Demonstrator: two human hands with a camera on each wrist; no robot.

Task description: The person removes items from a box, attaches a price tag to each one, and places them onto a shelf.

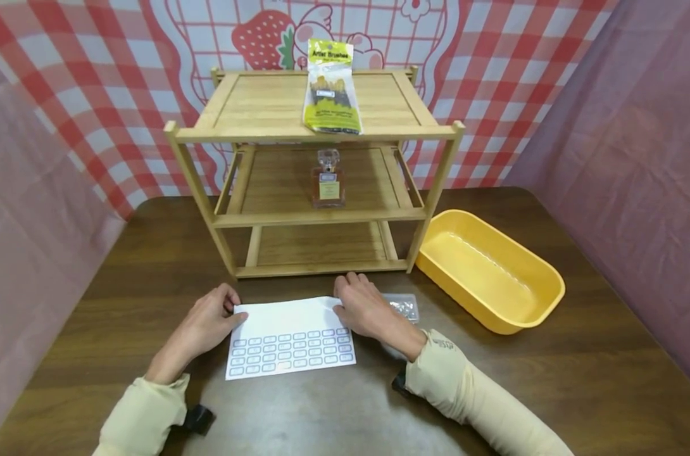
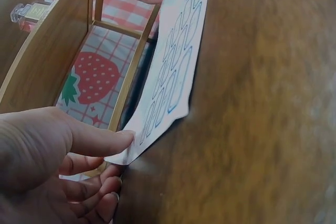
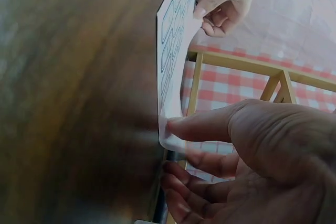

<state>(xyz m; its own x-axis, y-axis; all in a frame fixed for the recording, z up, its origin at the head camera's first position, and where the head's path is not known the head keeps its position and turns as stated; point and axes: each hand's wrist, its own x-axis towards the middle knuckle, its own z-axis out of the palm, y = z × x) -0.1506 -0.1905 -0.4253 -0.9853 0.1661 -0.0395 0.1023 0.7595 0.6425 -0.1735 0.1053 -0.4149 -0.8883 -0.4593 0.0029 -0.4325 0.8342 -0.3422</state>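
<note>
A white label sheet [image 1: 290, 335] with rows of blue-outlined labels spans the space between both hands, close over the table. My left hand [image 1: 211, 320] pinches its far left corner, thumb on top and fingers beneath, as the left wrist view shows. At the far right corner, my right hand [image 1: 364, 307] pinches the sheet [image 3: 176, 77] between thumb and forefinger. The upper part of the sheet is blank; the labels fill the lower rows. Partly hidden behind the right hand lies a small clear box [image 1: 404, 307] with shiny bits inside.
A three-tier wooden rack [image 1: 319, 218] stands behind the sheet. On its top shelf is a yellow packet of artist brushes [image 1: 330, 88], with a label on it. The middle shelf bears a perfume bottle [image 1: 328, 180]. To the right sits a yellow plastic basin [image 1: 493, 269].
</note>
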